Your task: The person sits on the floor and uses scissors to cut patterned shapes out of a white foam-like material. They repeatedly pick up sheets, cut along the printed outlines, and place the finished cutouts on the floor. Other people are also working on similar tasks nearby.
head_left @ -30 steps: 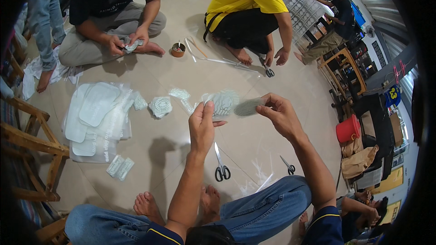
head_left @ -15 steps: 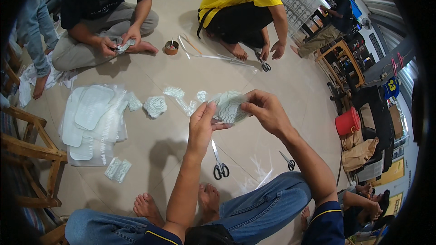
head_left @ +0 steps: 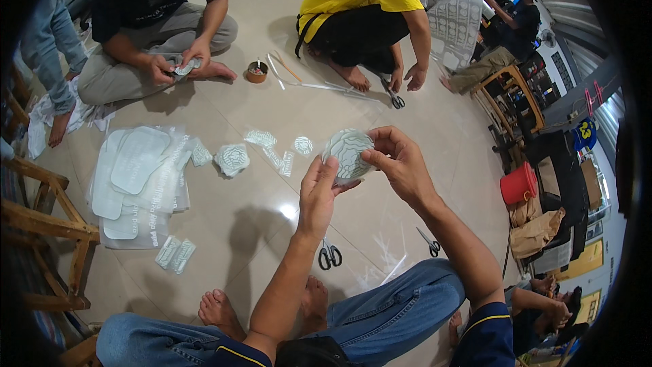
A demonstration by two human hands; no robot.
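A stack of round translucent film pieces [head_left: 346, 158], printed with wavy pale-green lines, is held up above the floor in front of me. My left hand [head_left: 316, 194] grips its lower left edge, thumb on top and fingers behind. At the right edge, my right hand [head_left: 401, 166] pinches it between thumb and fingers. Below my left wrist, scissors [head_left: 330, 257] lie on the tiles, blades partly hidden by my arm. Beyond my hands on the floor are a small round patterned piece [head_left: 303, 145], small patterned strips [head_left: 261, 138] and another patterned stack [head_left: 231, 160].
To the left lie large sheets [head_left: 140, 163] beside a wooden chair [head_left: 51, 231]; two small patterned pieces [head_left: 175, 253] are nearer. More scissors [head_left: 432, 245] lie right of my knee. Two people sit or crouch ahead, near a small tin [head_left: 257, 72]. A red bucket [head_left: 519, 183] stands right.
The round stack has turned to show its face more fully, and both hands have shifted slightly. At the far right, another person has moved a large printed sheet.
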